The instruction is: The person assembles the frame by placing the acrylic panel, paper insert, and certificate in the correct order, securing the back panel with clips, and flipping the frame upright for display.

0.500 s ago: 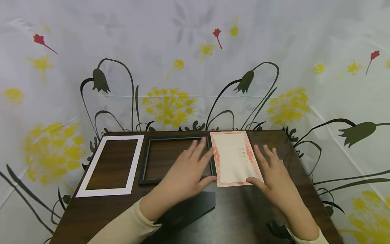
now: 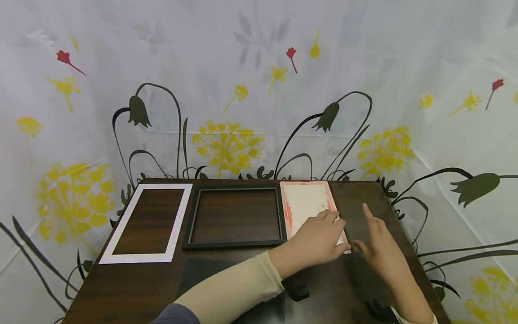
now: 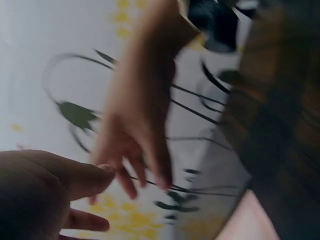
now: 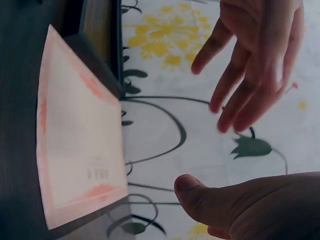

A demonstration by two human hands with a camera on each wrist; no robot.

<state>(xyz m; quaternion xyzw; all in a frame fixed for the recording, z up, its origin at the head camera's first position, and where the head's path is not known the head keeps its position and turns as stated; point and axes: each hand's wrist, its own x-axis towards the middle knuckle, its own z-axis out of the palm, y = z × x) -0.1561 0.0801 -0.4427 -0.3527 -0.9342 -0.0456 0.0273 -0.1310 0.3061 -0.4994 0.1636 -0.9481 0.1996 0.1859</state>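
Observation:
In the head view a sheet of paper with a red-pink patterned border (image 2: 303,202) lies at the back right of the table. My left hand (image 2: 317,238) is over its lower right part, hiding some of it. The right wrist view shows that left hand (image 4: 260,70) with loosely spread fingers, holding nothing, above the level of the sheet (image 4: 82,135). Just right of the sheet is my right hand (image 2: 382,252), thumb apart from the raised fingers and nothing held. The left wrist view has both hands near each other, the right hand (image 3: 137,115) pointing downward.
Left of the sheet lies a black rectangular frame (image 2: 234,245), and beyond it a white mat border (image 2: 137,258) with a cut-out middle. A flat dark board (image 2: 206,272) lies nearer me, partly under my left sleeve (image 2: 243,279). A flower-printed cloth (image 2: 226,90) hangs behind the table.
My left hand has moved right, from over the black frame to over the sheet's lower right. My right hand has shifted slightly right and turned, its fingers now closer together.

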